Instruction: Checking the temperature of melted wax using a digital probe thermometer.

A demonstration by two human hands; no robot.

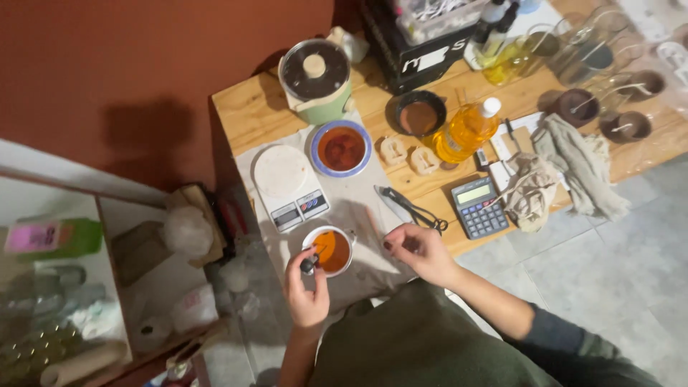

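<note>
Over the cup [334,251] (amber liquid), left hand [307,290] holds dropper [309,263].

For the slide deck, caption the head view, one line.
Left hand holds a dropper over a cup of amber liquid; right hand rests beside it.

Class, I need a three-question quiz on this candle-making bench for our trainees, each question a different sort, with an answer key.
1. True or false: the left hand holds a small dark dropper at the white cup of amber liquid.
2. What lies nearest the right hand? A) scissors B) kitchen scale C) grey cloths
3. Fill in: the blue-rimmed bowl sits between the scale and the ____ pot.

Key: 1 true; 2 A; 3 black.
</note>
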